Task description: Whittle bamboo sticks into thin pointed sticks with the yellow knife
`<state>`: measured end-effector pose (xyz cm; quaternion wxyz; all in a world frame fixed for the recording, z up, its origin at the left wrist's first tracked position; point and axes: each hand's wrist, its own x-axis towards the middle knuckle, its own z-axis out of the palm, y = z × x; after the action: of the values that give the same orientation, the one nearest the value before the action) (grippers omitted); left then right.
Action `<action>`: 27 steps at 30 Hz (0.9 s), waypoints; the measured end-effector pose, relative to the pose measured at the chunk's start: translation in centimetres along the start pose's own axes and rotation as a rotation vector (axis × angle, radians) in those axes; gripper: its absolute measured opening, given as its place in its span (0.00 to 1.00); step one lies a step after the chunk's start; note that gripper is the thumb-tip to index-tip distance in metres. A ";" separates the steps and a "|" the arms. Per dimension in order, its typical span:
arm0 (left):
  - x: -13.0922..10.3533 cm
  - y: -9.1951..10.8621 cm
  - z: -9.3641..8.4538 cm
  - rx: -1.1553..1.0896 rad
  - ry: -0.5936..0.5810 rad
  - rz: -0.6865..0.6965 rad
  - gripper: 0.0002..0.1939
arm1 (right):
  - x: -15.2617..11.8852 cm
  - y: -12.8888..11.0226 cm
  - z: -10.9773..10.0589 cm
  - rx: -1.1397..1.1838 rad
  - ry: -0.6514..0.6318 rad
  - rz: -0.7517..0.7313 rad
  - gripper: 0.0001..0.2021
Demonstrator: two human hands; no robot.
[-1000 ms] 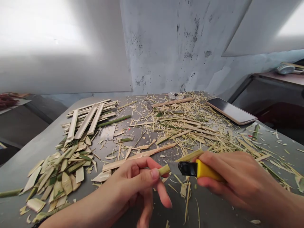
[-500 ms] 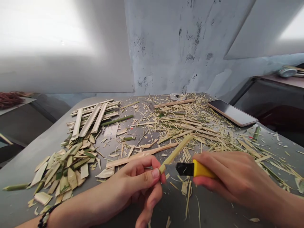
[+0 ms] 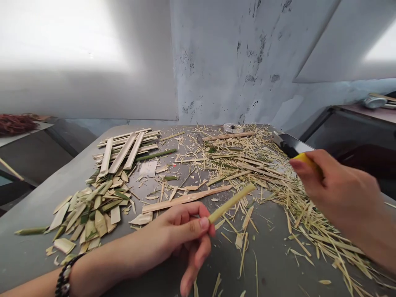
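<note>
Between thumb and fingers, my left hand (image 3: 182,231) pinches one end of a pale green bamboo strip (image 3: 232,203), which slants up to the right above the table. My right hand (image 3: 337,194) is closed round the yellow handle of a utility knife (image 3: 306,159). The knife's dark front end points up and left, in front of the phone (image 3: 297,142) at the right. Knife and strip are well apart. Thin shavings (image 3: 260,161) lie heaped beyond the strip and below my right hand.
Split bamboo slats (image 3: 123,153) are stacked at the back left, with a pile of short bamboo chips (image 3: 89,212) before them. One long flat slat (image 3: 185,199) lies behind my left hand. A clear tape roll (image 3: 233,128) is near the wall (image 3: 216,62).
My right hand has moved the knife away from the strip, up and to the right. My left hand still holds the strip in nearly the same place.
</note>
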<state>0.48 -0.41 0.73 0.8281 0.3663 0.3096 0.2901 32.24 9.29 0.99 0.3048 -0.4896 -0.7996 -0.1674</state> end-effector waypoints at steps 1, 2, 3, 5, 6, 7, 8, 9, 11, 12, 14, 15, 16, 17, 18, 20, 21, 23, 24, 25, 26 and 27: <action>0.1 -0.1 -0.1 -0.023 0.017 0.019 0.10 | -0.2 -0.4 0.0 0.071 -0.012 -0.054 0.16; 0.2 -0.1 -0.2 -0.049 0.032 0.033 0.09 | -0.5 -1.0 0.1 0.162 -0.029 -0.141 0.15; 0.4 -0.2 -0.2 -0.075 0.044 0.043 0.09 | -0.9 -1.7 0.2 0.251 -0.060 -0.248 0.14; 0.6 -0.3 -0.3 -0.110 0.061 0.054 0.09 | -1.8 -3.3 0.7 0.358 -0.145 -0.432 0.13; 0.6 -0.3 -0.3 -0.115 0.065 0.057 0.09 | -2.2 -4.0 0.9 0.380 -0.192 -0.478 0.13; 0.7 -0.3 -0.3 -0.114 0.066 0.059 0.09 | -2.5 -4.5 1.2 0.388 -0.226 -0.498 0.14; 0.7 -0.3 -0.3 -0.109 0.058 0.060 0.09 | -2.8 -4.9 1.4 0.382 -0.241 -0.503 0.14; 0.6 -0.2 -0.3 -0.099 0.044 0.058 0.09 | -3.0 -5.1 1.5 0.371 -0.240 -0.500 0.14; 0.6 -0.1 -0.2 -0.073 0.016 0.049 0.10 | -3.1 -5.3 1.8 0.336 -0.197 -0.481 0.15; 0.6 0.0 -0.1 -0.060 0.007 0.046 0.10 | -3.0 -5.2 1.9 0.312 -0.173 -0.464 0.15; 0.5 0.2 0.0 -0.037 -0.004 0.038 0.10 | -2.6 -4.7 2.0 0.259 -0.138 -0.431 0.16; 0.4 0.2 0.0 -0.023 -0.002 0.036 0.10 | -2.3 -4.1 2.0 0.232 -0.132 -0.389 0.17; 0.3 0.2 0.1 0.000 0.000 0.033 0.10 | -1.9 -3.4 1.9 0.205 -0.132 -0.325 0.18; 0.1 0.2 0.2 0.031 -0.013 0.016 0.10 | -1.4 -2.5 1.7 0.180 -0.132 -0.242 0.19; 0.0 0.2 0.3 0.061 -0.024 -0.007 0.10 | -0.9 -1.5 1.4 0.156 -0.128 -0.142 0.20; -0.3 0.0 0.5 0.105 -0.044 -0.051 0.11 | 0.1 0.3 0.7 0.099 -0.073 0.007 0.20; -0.3 0.0 0.5 0.112 -0.054 -0.064 0.11 | 0.5 0.9 0.3 0.067 -0.040 0.057 0.20; -0.2 -0.2 0.5 0.099 -0.048 -0.049 0.11 | 0.7 1.2 -0.1 0.059 0.015 0.085 0.20; -0.1 -0.2 0.4 0.087 -0.032 -0.027 0.11 | 0.6 0.9 -0.2 0.095 0.014 0.064 0.19; 0.0 -0.3 0.3 0.075 -0.023 -0.006 0.11 | 0.3 0.4 -0.2 0.155 -0.005 0.011 0.19; 0.1 -0.3 0.3 0.064 -0.007 0.013 0.11 | -0.1 -0.4 0.0 0.227 -0.038 -0.072 0.17; 0.1 -0.4 0.2 0.058 0.005 0.030 0.11 | -0.6 -1.2 0.1 0.295 -0.079 -0.173 0.16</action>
<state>0.82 -0.60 0.51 0.8119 0.3939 0.3146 0.2943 31.38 8.41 0.53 0.3263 -0.3749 -0.8660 -0.0545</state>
